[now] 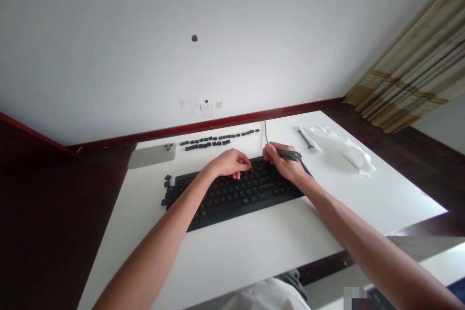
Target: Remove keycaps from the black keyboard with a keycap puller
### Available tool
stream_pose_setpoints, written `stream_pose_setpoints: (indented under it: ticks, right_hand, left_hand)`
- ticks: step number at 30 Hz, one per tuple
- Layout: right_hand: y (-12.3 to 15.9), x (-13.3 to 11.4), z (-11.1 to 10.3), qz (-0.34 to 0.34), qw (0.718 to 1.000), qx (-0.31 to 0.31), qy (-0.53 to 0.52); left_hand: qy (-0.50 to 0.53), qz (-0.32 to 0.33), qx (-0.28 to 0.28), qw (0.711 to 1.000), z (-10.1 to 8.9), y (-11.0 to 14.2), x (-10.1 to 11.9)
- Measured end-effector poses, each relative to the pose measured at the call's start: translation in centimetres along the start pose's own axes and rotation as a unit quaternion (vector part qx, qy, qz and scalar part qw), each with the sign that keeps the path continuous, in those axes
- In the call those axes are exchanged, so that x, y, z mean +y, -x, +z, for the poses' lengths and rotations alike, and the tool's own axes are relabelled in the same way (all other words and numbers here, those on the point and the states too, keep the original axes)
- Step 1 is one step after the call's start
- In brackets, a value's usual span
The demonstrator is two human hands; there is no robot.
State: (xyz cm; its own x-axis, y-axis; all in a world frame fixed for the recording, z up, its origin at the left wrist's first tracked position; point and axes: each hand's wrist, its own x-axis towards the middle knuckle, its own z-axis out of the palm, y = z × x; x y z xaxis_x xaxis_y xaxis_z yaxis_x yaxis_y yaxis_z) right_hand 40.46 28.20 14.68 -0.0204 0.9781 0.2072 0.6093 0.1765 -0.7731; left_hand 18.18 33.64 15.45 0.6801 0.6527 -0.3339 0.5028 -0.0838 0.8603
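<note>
On the white table (232,256) before you, steady the keyboard (247,191) under your left hand (231,162), fingers bunched, on what I can't tell, and gently angle the dark tool (291,155) clasped in your right hand (282,159), clear of the loose keycaps (238,135) beyond.

The left hand (231,162) and forearm (174,223) hide part of a black keyboard (250,189); anything between the fingertips is too small to tell. The right hand (285,162) partly covers a dark tool (288,154), its tip indistinct. Markings on the loose keycaps (196,146) are too small to read. A curtain (403,80) runs past the right edge, and pixelation blurs a patch (354,298) at the bottom.
</note>
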Motion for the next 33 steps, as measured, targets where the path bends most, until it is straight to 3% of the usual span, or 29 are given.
stream_pose_setpoints:
  ticks: [4, 14, 21, 28, 33]
  right_hand:
    - [-0.1, -0.2, 0.0, 0.011, 1.000, -0.003, -0.020]
    - [0.4, -1.0, 1.0, -0.038, 0.998, -0.046, 0.001]
    - [0.2, -0.8, 1.0, -0.059, 0.997, -0.034, 0.045]
    - [-0.1, -1.1, 1.3, -0.008, 1.000, -0.008, -0.029]
    - [-0.1, -1.3, 1.5, 0.001, 0.998, -0.062, -0.028]
  left_hand:
    - [0.017, -0.001, -0.006, 1.000, -0.2, -0.2, -0.4]
    - [0.029, -0.008, -0.011, 0.999, -0.5, -0.3, -0.5]
    - [0.028, -0.007, -0.015, 0.999, -0.6, -0.3, -0.4]
    - [0.017, 0.000, -0.015, 1.000, -0.7, -0.3, -0.5]
    - [0.014, 0.002, -0.015, 1.000, -0.6, -0.2, -0.3]
